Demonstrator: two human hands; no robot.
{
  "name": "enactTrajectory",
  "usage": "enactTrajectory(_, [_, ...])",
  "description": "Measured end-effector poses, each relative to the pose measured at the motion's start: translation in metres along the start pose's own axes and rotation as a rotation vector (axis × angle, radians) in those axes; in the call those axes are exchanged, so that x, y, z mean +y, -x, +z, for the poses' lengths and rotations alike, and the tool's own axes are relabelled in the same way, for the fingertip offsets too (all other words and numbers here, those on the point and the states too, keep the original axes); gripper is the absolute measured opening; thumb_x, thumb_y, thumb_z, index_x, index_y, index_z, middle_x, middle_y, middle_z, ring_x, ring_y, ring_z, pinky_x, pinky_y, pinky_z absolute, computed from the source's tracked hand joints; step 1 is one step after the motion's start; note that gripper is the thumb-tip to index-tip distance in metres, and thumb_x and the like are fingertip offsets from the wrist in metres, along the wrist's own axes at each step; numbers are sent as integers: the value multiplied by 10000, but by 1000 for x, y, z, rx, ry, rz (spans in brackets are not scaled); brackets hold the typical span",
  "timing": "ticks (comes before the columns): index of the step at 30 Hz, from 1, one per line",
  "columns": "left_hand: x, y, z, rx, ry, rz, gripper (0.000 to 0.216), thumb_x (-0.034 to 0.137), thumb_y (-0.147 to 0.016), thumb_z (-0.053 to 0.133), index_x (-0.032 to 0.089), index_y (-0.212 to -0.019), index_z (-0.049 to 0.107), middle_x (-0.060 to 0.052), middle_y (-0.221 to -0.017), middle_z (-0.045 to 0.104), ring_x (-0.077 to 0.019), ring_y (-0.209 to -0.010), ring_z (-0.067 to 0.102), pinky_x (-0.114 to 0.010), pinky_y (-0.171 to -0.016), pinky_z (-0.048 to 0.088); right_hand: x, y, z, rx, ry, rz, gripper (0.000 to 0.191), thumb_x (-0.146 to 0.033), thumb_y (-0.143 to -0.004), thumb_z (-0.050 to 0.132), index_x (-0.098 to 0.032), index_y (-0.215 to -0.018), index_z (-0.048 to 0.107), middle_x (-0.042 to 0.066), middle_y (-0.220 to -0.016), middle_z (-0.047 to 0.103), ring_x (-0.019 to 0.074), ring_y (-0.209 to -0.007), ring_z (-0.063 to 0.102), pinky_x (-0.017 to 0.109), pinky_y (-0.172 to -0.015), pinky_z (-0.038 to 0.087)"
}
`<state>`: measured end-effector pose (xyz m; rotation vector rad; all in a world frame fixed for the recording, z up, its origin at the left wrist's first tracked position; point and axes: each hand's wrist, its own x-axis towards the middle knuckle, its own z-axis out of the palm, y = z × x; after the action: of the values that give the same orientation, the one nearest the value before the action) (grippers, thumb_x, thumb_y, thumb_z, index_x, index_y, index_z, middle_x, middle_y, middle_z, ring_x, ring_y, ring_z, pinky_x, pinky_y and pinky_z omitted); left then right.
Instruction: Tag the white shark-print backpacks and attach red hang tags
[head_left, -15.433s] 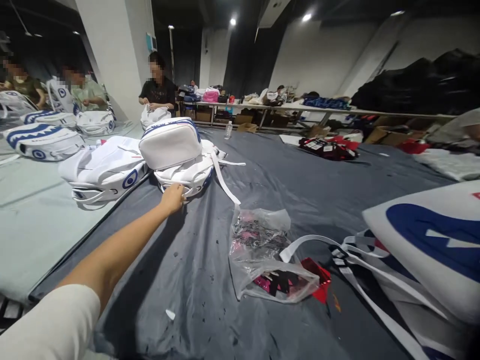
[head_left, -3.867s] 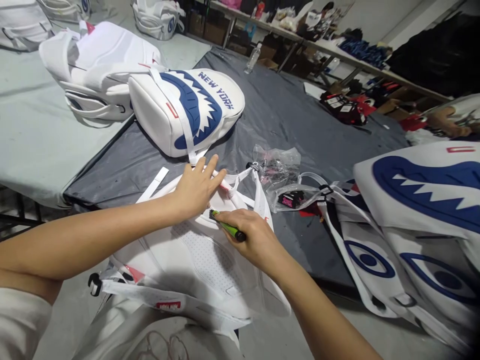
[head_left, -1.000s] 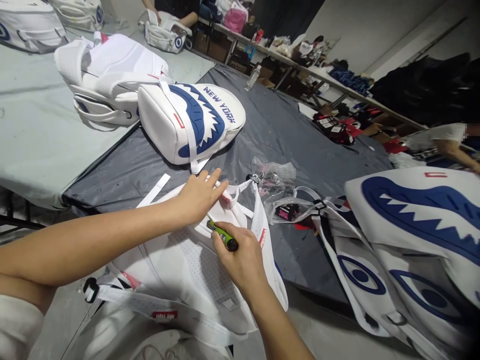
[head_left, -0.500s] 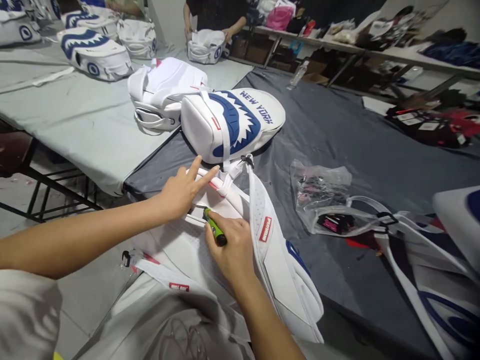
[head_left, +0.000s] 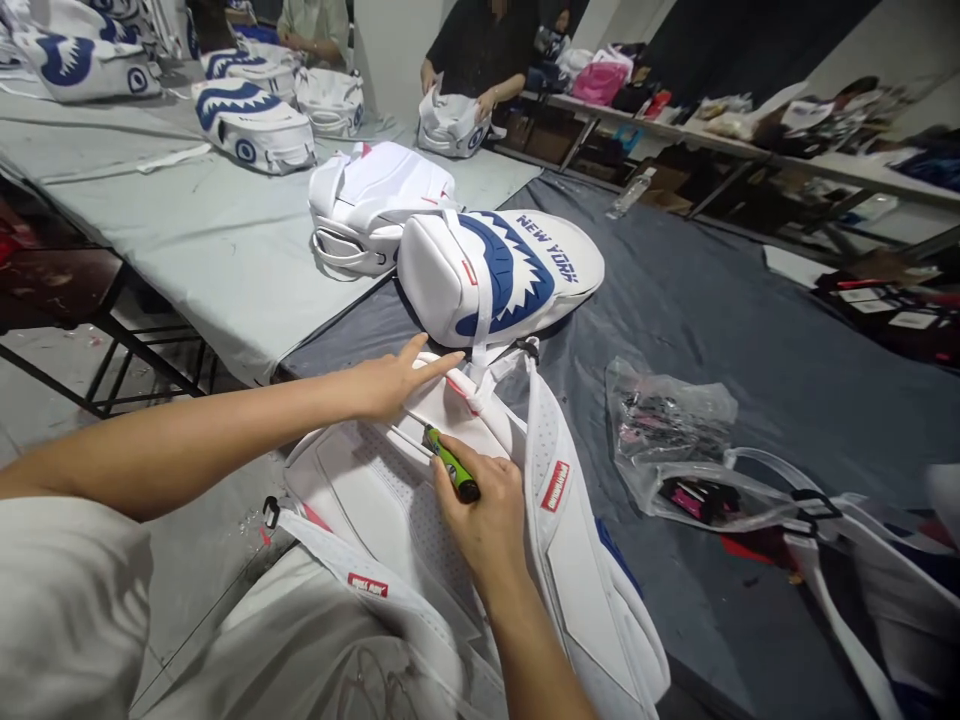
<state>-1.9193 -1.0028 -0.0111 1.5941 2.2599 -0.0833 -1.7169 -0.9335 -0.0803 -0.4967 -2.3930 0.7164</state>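
A white backpack (head_left: 352, 470) lies across my lap and the table edge, its padded back and straps facing up. My left hand (head_left: 390, 385) rests at its upper end, two digits spread in a V and the others hidden. My right hand (head_left: 484, 500) is closed around a short green tube with a dark end (head_left: 454, 465), whose far tip is at a slit-like opening (head_left: 409, 438) in the backpack. The right shoulder strap (head_left: 551, 450), with a red label, runs beside this hand. The left strap (head_left: 352, 570) hangs toward me.
Beyond my hands lies a white backpack with a blue jagged-tooth design (head_left: 502, 275), beside another white backpack (head_left: 382, 205). A clear plastic bag of small parts (head_left: 667, 420) is at right, near loose straps (head_left: 817, 510). A bottle (head_left: 630, 193) lies farther back. Across the table, a person (head_left: 480, 50) handles a bag.
The view has shifted, so everything sits lower and farther right. The opening by the green tube looks narrower. Across the table, a person's hand is now raised at the bag's top.
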Motion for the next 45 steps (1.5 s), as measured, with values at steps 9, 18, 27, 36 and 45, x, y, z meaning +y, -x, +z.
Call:
enactTrajectory(9, [-18,-19,8,-11,115,152,1053,107,-813,575,428,-1550,-106,-142,-1651,37,-244,-1223,599,-287,-885,517,-2,-18,24,-26,-92,14,234,-263,-886,621,-195,-1087,722,36,-906,772,202,-755,694,365,-784,417])
enactTrajectory(18, [-18,-24,10,-18,96,142,1058,167,-830,592,468,-1532,-141,-130,-1643,59,-259,-1176,612,-338,-881,533,-5,-20,25,-6,-12,-8,228,-259,-888,597,-197,-1069,722,36,-891,772,198,-752,694,368,-785,425])
enactTrajectory(27, [-18,-26,17,76,93,151,942,191,-849,537,431,-1558,-36,-122,-1601,186,-285,-1165,620,-352,-839,539,-1,-22,16,-154,-15,78,280,-241,-871,571,-227,-1106,725,35,-919,777,205,-741,696,388,-804,482])
enactTrajectory(36, [-19,-27,27,153,93,101,986,149,-801,533,347,-1570,-50,-111,-1623,198,-276,-1152,620,-339,-826,526,-5,-30,20,-120,-163,148,231,-344,-909,581,-236,-1029,746,47,-970,774,218,-822,705,385,-834,513])
enactTrajectory(45, [-13,-26,20,112,91,58,911,167,-847,517,334,-1576,-3,-114,-1567,300,-275,-1123,637,-338,-832,523,-4,-25,19,-109,-168,263,237,-344,-881,586,-212,-1052,682,53,-958,750,234,-868,682,376,-807,518])
